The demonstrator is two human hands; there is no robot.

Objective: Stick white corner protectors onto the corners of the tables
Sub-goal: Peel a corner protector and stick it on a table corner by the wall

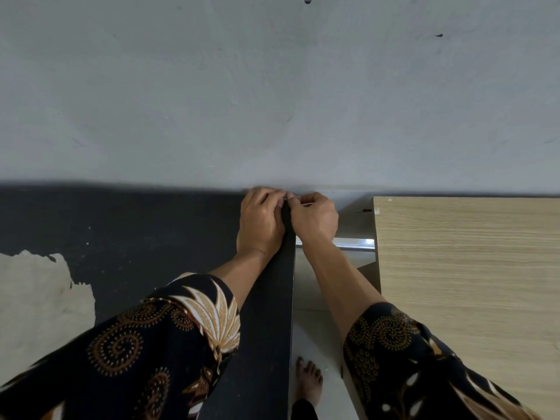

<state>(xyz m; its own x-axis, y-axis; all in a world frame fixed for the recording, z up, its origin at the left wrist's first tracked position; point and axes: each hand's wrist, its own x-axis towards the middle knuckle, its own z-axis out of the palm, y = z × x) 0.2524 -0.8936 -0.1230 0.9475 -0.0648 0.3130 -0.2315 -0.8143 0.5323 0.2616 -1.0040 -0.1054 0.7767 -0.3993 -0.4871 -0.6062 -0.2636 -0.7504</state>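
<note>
Both hands meet at the far right corner of the black table (151, 231), close to the grey wall. My left hand (262, 221) lies on the black tabletop with its fingers curled over that corner. My right hand (313, 218) reaches in from the gap beside the table, fingertips pinched at the same corner. Only a thin sliver of the white corner protector (304, 204) shows between the fingers; the rest is hidden by the hands. A light wood table (466, 268) stands to the right.
The grey wall (272, 86) runs right behind both tables. A narrow gap with pale floor (321, 298) separates them, and a bare foot (309, 380) stands in it. The black top has a worn patch (39, 298) at the left. A metal rail (354, 242) crosses the gap.
</note>
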